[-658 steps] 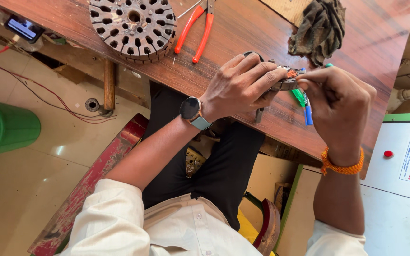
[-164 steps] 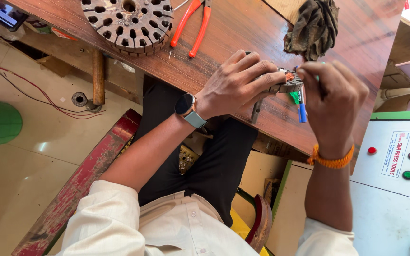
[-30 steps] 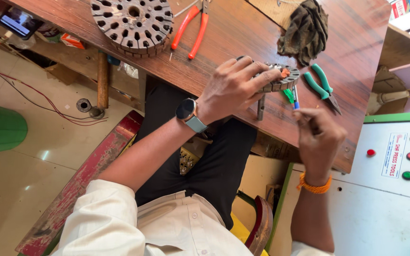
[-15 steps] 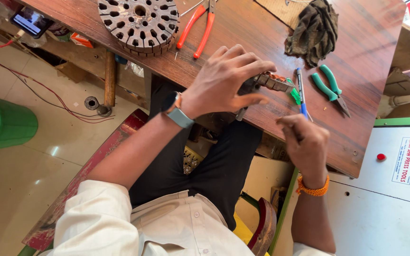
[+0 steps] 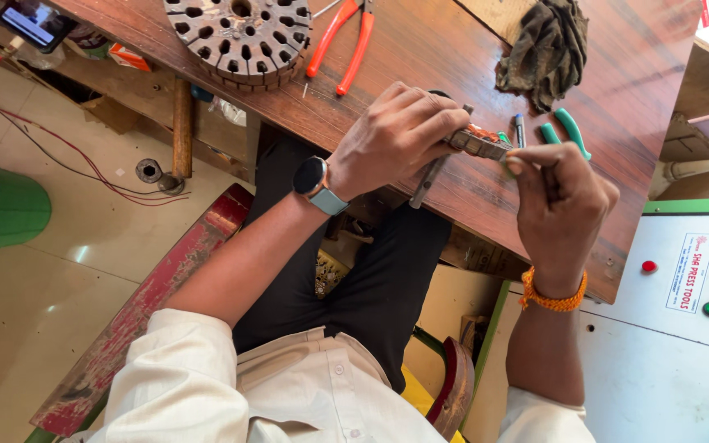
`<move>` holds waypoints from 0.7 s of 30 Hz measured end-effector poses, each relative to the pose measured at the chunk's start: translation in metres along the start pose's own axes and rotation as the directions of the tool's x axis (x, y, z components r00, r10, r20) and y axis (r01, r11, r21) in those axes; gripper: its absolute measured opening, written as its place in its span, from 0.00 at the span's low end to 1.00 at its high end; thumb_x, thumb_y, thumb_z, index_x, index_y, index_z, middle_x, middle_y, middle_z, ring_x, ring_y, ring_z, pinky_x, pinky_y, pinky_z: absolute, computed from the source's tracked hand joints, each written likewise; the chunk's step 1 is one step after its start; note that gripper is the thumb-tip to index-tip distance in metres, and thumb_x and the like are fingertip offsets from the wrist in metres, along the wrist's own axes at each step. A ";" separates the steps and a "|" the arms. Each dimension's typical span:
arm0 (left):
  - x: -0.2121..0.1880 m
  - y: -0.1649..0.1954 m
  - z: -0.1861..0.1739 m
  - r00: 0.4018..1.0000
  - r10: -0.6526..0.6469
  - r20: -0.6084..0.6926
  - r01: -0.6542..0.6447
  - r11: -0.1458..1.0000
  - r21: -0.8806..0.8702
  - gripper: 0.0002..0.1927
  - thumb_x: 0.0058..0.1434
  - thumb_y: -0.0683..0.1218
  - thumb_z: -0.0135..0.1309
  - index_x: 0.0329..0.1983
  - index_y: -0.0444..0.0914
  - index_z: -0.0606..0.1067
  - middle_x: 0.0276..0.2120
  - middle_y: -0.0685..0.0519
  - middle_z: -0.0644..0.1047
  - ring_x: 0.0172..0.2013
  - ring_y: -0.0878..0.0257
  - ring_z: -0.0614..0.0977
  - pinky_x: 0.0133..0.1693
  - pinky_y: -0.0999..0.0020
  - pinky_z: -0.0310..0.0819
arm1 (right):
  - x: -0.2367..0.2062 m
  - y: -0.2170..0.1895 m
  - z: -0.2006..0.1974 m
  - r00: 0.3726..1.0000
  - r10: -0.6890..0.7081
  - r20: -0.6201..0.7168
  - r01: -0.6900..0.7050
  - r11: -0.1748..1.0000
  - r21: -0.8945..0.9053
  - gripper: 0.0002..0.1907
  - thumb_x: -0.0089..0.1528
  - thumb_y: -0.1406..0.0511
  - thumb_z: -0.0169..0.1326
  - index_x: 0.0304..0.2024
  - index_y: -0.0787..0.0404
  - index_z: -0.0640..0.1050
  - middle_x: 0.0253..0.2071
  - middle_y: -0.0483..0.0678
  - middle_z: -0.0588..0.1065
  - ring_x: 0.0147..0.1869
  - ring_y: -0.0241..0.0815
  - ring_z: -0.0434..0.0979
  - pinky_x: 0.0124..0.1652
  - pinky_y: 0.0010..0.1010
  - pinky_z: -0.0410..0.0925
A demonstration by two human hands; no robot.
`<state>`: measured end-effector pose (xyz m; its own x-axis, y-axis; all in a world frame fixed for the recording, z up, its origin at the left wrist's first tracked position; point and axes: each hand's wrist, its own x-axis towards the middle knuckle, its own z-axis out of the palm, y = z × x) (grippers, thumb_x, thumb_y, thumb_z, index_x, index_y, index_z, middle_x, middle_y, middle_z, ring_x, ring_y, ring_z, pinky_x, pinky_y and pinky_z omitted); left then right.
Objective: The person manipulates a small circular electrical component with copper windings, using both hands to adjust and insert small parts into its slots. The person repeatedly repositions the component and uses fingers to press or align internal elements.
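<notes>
gripping a small metal part (image 5: 479,144) between curled fingers and thumb, the left hand (image 5: 395,139) holds it just above the wooden table (image 5: 420,49). the right hand (image 5: 560,205) meets the part's other end, fingers bent and pinched at it. just beyond the right hand lie green-handled pliers (image 5: 564,131) and a blue pen (image 5: 519,130); beyond the left hand, red pliers (image 5: 342,37) and a round slotted metal disc (image 5: 240,37).

The small grey metal part with orange wire (image 5: 479,143) is half hidden under the left hand (image 5: 395,139). The right hand (image 5: 564,205) covers its other end; the green-handled pliers (image 5: 564,131) show only handles.
</notes>
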<state>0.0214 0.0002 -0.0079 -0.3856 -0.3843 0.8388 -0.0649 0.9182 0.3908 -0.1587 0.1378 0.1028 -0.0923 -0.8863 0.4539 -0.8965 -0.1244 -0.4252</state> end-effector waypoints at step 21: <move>0.000 0.020 0.014 0.991 -0.066 -0.115 0.086 0.979 0.184 0.18 0.68 0.52 0.62 0.56 0.41 0.75 0.50 0.55 0.79 0.48 0.62 0.82 0.51 0.64 0.76 | 0.007 -0.007 -0.019 0.995 0.019 0.095 -0.022 0.999 0.029 0.07 0.73 0.73 0.64 0.41 0.68 0.79 0.27 0.42 0.72 0.30 0.23 0.66 0.31 0.18 0.58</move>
<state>0.0074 0.0196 -0.0051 -0.2717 -0.4524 0.8494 -0.2665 0.8835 0.3853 -0.1611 0.1407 0.1238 -0.0675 -0.9270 0.3690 -0.8813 -0.1180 -0.4576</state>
